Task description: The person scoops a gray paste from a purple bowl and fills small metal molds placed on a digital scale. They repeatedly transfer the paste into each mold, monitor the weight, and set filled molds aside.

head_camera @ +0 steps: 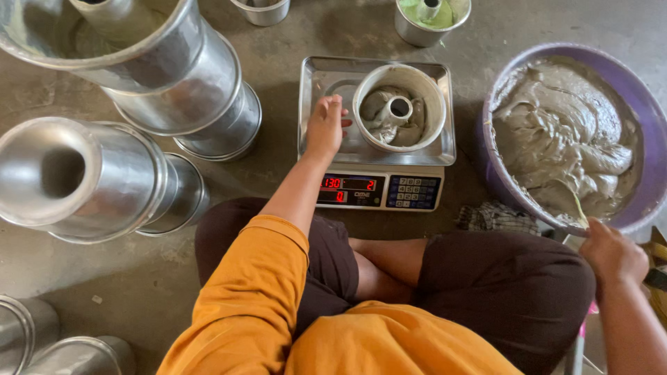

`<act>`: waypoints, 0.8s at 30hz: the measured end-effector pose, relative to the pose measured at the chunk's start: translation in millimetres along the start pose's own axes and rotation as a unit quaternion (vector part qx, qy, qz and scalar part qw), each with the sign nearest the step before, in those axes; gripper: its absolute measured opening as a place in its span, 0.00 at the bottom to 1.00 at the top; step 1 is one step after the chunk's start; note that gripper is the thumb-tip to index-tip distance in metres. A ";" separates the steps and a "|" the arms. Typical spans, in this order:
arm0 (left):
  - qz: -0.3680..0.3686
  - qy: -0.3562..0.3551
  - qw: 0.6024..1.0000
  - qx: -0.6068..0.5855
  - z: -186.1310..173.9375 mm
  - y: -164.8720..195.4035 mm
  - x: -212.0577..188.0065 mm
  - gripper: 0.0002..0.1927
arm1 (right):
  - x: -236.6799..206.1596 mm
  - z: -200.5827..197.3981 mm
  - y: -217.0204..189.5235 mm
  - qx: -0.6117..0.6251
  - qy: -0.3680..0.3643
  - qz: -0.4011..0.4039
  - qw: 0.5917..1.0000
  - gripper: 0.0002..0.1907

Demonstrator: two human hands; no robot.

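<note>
I sit cross-legged on the floor before a digital scale (pixel 379 190) with a steel tray (pixel 326 76). On the tray stands a round tube cake tin (pixel 432 104) partly filled with grey batter. My left hand (pixel 326 127) rests on the tray, fingers touching the tin's left side. My right hand (pixel 611 251) grips the handle of a spoon (pixel 574 203) that dips into a large purple basin (pixel 643 111) full of grey batter at the right.
Stacks of empty metal tube tins (pixel 180 90) lie on their sides at the left (pixel 90 180). More tins sit at bottom left (pixel 42 340). A tin with green batter (pixel 431 21) and another tin (pixel 262 10) stand beyond the scale. A checked cloth (pixel 495 217) lies by the basin.
</note>
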State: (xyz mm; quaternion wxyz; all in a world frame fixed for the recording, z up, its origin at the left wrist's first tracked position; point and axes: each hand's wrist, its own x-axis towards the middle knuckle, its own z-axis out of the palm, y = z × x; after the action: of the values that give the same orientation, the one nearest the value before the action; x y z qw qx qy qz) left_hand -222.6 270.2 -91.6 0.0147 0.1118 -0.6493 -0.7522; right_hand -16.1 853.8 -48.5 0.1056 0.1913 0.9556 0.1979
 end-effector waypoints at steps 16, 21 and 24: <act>0.005 -0.018 1.000 0.008 -5.3 -19.8 5.1 0.25 | -6.2 -21.8 2.8 0.106 0.082 -0.016 0.991 0.18; -0.105 -0.051 0.991 0.060 5.9 -12.8 3.9 0.28 | -8.3 -60.0 -29.0 0.556 0.162 0.022 0.815 0.12; -0.223 -0.090 0.970 -0.028 19.4 9.8 -1.1 0.30 | -1.0 -80.3 -50.1 0.807 0.058 0.070 0.584 0.06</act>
State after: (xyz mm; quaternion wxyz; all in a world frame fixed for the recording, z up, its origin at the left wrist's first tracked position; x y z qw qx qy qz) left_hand -226.3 287.8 -79.3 -0.2088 0.1857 -0.5851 -0.7613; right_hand -53.8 783.7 2.9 -0.1619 0.2521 0.7102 -0.6370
